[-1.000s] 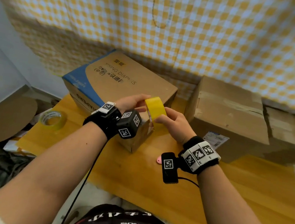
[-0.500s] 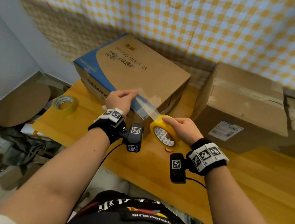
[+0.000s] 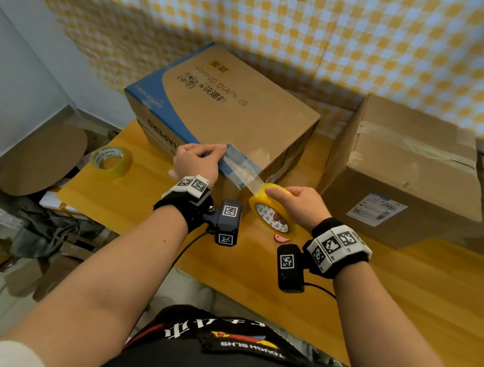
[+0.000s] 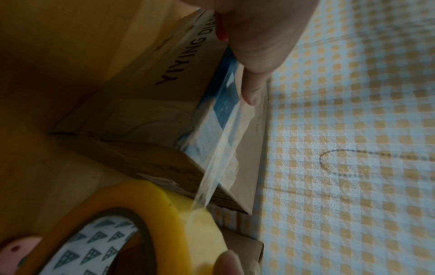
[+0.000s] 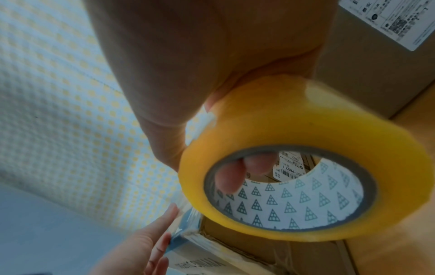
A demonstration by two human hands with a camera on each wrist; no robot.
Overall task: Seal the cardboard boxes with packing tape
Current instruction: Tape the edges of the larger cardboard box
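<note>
Since half a second ago I log the clear strip (image 3: 241,169) drawn longer, my left hand (image 3: 197,162) pinching its free end at the near top edge of the diaper box (image 3: 243,113), my right hand (image 3: 296,203) wrapped round the yellow tape roll (image 3: 271,211), fingers through the core. Judged progress: strip not yet pressed down or cut, so this box is unsealed; the plain box (image 3: 403,172) beyond already carries tape. Only the right wrist view shows fingers (image 5: 231,176) inside the core; only the head view shows a spare roll (image 3: 111,159) at the table's (image 3: 404,294) left.
</note>
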